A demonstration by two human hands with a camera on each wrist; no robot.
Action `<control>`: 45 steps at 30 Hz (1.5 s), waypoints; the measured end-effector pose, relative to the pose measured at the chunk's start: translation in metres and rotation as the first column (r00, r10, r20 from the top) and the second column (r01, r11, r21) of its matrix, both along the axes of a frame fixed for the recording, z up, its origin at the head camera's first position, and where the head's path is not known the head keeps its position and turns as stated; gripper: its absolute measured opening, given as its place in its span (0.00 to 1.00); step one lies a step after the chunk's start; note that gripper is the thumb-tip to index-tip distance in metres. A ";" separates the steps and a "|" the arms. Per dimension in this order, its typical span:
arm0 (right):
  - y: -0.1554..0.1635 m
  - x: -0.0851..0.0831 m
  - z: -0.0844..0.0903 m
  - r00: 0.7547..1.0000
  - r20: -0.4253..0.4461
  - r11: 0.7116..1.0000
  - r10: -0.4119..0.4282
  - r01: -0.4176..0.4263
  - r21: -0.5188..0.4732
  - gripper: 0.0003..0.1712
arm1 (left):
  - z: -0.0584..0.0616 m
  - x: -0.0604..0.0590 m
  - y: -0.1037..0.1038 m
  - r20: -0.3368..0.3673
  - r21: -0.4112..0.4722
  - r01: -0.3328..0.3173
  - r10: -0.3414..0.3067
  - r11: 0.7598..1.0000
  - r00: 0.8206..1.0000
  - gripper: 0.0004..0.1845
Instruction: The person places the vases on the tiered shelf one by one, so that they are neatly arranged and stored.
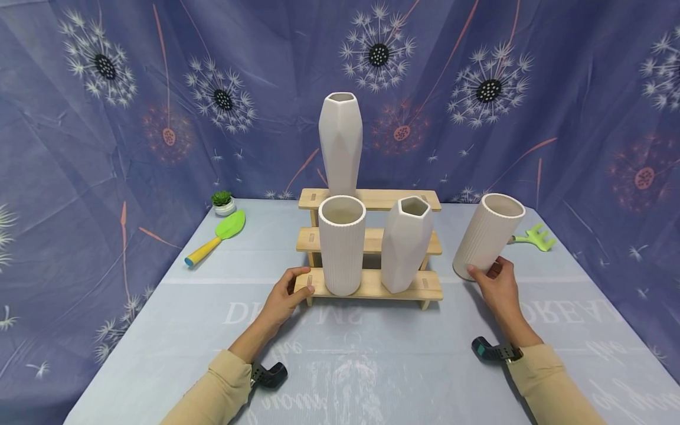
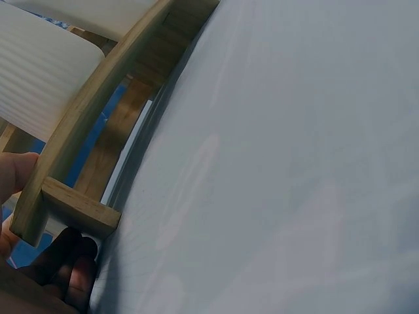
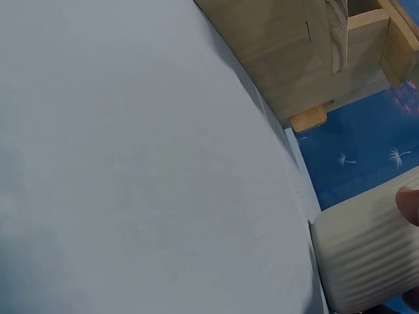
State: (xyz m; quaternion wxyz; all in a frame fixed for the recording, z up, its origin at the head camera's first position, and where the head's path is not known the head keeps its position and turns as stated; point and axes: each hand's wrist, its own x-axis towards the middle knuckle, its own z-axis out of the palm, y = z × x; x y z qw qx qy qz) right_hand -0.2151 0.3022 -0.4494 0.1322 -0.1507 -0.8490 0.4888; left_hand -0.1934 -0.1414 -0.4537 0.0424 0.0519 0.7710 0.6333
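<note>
White and ribbed, the tilted vase (image 1: 487,236) is leaning away from the wooden rack (image 1: 369,248), out on the table (image 1: 372,360) to the right of it. The right hand (image 1: 495,283) is gripping it low down, with the fingers curled round the bottom part, and the wrist view is showing a fingertip (image 3: 409,204) pressing on the ribs. Only the bottom edge seems to be touching the table, so the vase is looking wobbly. If the fingers are slipping on the smooth ribs, it could be tipping over and rolling toward the little green rake (image 1: 533,237) behind it, or cracking. The left hand (image 1: 284,295) is holding the left end of the bottom step of the rack, thumb on top and fingers (image 2: 72,271) tucked underneath, pinching the wood. Three more vases are standing on that rack: a ribbed vase (image 1: 342,245) and a pointy-sided vase (image 1: 406,245) on the bottom step, and a tall vase (image 1: 340,141) at the top. They are standing close together. If the left hand is pulling or bumping the rack, they could be knocking into each other, and the tall one looks the easiest to topple. A green trowel (image 1: 218,236) and a tiny plant (image 1: 223,202) are lying far off to the left, out of the way.
</note>
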 end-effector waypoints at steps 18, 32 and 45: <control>0.001 -0.012 0.000 1.000 0.017 1.000 0.025 -0.025 -0.008 0.52 | 0.001 0.000 0.001 -0.001 0.013 -0.005 0.005 1.000 1.000 0.26; 0.000 -0.019 0.000 1.000 0.028 1.000 0.004 -0.005 0.014 0.54 | 0.001 0.001 0.000 -0.009 0.003 0.002 -0.002 1.000 1.000 0.26; 0.001 -0.018 0.000 0.999 0.048 0.999 0.004 -0.006 0.032 0.54 | 0.001 0.000 0.000 -0.012 -0.006 0.000 0.000 1.000 1.000 0.26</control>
